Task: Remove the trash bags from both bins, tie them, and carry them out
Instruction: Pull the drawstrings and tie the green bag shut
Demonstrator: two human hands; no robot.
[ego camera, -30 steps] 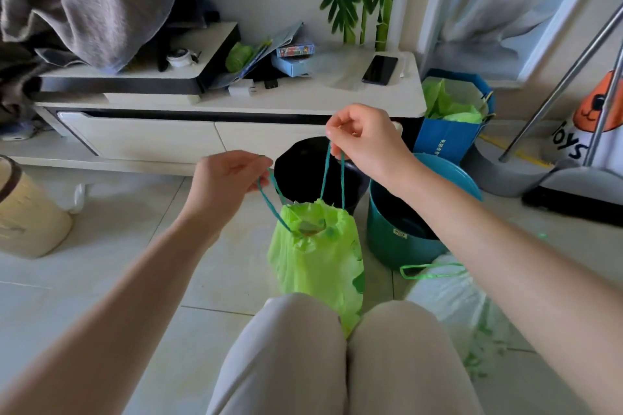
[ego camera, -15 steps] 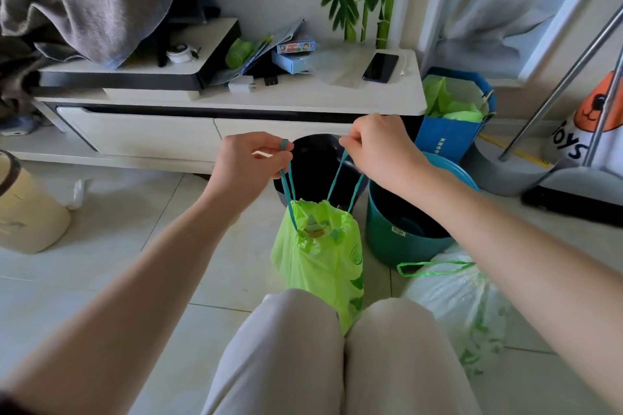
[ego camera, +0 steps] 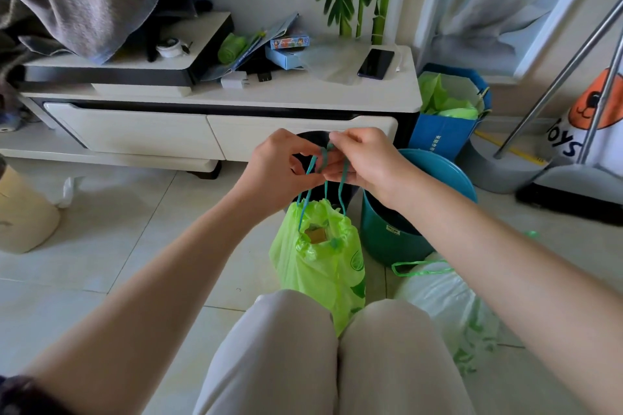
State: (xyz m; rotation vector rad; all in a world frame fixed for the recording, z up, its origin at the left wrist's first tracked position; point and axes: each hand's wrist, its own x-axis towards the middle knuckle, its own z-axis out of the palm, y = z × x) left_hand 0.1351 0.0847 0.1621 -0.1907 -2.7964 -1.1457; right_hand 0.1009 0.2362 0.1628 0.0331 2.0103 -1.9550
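A bright green trash bag [ego camera: 320,266] hangs in front of my knees by its teal drawstrings [ego camera: 325,175]. My left hand [ego camera: 279,165] and my right hand [ego camera: 364,158] meet just above it, each pinching the drawstring loops, fingertips almost touching. The bag's mouth is gathered but slightly open, showing something brown inside. Behind the hands stands a black bin [ego camera: 310,138], mostly hidden. A teal bin [ego camera: 397,232] stands to its right. A white trash bag with a green drawstring [ego camera: 448,300] lies on the floor at my right knee.
A low white TV cabinet [ego camera: 215,101] with a phone, boxes and clutter runs behind the bins. A blue bag with green plastic [ego camera: 445,131] stands at its right end. A mop and dustpan [ego camera: 573,175] lie at the right, a beige container [ego camera: 23,212] at the left.
My hands, held apart and pulling the drawstrings outward a second ago, have come together above the bag. The bag's mouth has drawn tighter.
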